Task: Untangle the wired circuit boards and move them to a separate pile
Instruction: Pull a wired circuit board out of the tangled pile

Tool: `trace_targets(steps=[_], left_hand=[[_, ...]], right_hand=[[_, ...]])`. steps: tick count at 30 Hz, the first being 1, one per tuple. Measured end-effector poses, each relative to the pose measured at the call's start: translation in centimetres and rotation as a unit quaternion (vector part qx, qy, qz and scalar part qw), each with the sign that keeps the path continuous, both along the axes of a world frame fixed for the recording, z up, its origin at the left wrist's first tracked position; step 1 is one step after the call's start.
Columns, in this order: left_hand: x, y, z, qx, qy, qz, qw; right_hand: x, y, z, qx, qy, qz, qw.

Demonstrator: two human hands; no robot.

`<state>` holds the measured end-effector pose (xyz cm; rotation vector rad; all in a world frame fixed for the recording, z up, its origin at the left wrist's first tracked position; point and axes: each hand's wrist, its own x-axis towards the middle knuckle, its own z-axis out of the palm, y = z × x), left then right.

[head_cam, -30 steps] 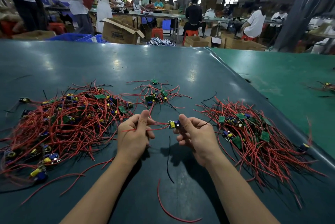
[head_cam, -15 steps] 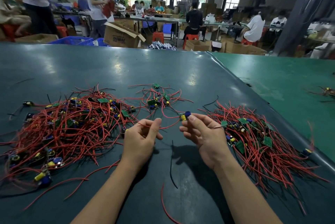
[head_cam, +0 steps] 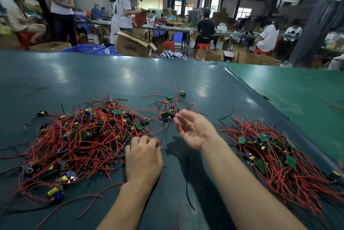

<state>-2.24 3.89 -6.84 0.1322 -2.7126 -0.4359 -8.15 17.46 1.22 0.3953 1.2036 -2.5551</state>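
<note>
- Judging by the heaps, roughly half the job is being left undone — the tangled pile (head_cam: pixel 78 140) on the left is looking about as large as the sorted pile (head_cam: pixel 283 157) on the right of the tabletop (head_cam: pixel 130 73).
- A small cluster (head_cam: pixel 169 110) is lying between them, farther back.
- The left hand (head_cam: pixel 143 159) is being rested at the tangle's edge, fingers curled down among red wires — whether one is being gripped cannot be told.
- The right hand (head_cam: pixel 193 129) is being held up, blurred, fingers spread and empty.

table (head_cam: pixel 130 77): smooth, glossy | wires (head_cam: pixel 74 142): red plastic | box (head_cam: pixel 134 45): cardboard
</note>
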Motion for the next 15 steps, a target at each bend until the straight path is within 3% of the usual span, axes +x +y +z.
trace_targets(steps=[3,6,9,11,13,15], left_hand=[[0.1,0.1,0.7,0.003,0.025,0.013,1.0],[0.5,0.3,1.3,0.076,0.163,-0.013,0.984],[0.6,0.5,1.7,0.114,0.346,-0.032,0.931],[0.5,0.8,1.9,0.151,0.409,-0.078,0.897],[0.8,1.5,2.0,0.205,0.415,-0.157,0.872],[1.2,2.4,2.0,0.271,0.368,-0.234,0.858]], right_hand=[[1.1,0.8,-1.8,0.049,0.001,-0.009,0.999],[1.9,2.5,-1.9,0.106,0.046,-0.024,0.993],[3.6,4.1,-2.0,0.225,0.133,0.008,0.965],[5.2,4.4,-2.9,0.265,0.167,0.078,0.947],[6.5,3.7,-4.0,0.214,0.171,0.163,0.948],[7.0,2.8,-4.6,0.137,0.182,0.189,0.955]])
